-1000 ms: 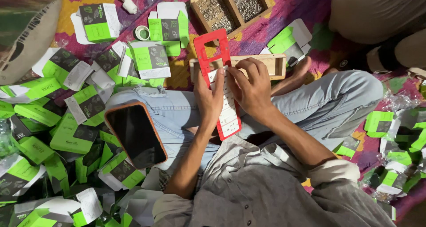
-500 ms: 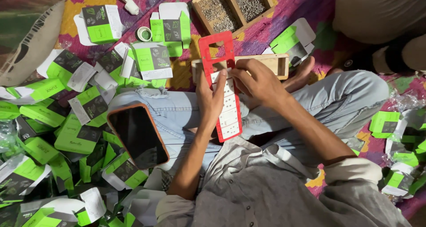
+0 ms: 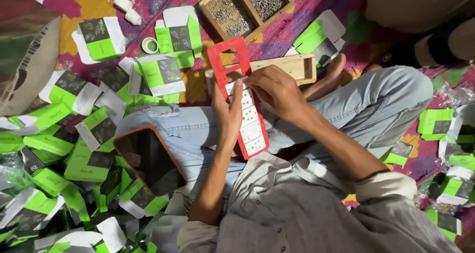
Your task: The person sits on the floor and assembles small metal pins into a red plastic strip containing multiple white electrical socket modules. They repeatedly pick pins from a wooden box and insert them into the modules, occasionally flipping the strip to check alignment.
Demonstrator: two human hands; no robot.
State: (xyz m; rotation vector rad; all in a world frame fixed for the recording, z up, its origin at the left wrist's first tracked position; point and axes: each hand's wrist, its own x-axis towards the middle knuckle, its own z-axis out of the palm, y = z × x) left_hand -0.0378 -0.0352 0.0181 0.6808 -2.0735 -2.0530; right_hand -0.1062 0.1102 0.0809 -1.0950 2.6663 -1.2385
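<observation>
**Hands closed in on red frame**

Seated cross-legged on the floor, a person's left hand (image 3: 228, 115) steadied a long red plastic frame (image 3: 238, 95) holding white socket plates across the lap. The right hand (image 3: 277, 91), spread wider a second earlier, now pinched fingers at its upper slot, beside a wooden tray (image 3: 297, 66).

A jig (image 3: 241, 97) lies across the person's lap, a phone (image 3: 150, 159) on the left thigh, a tray of screws (image 3: 245, 5) beyond, boxes (image 3: 59, 149) heaped left.
</observation>
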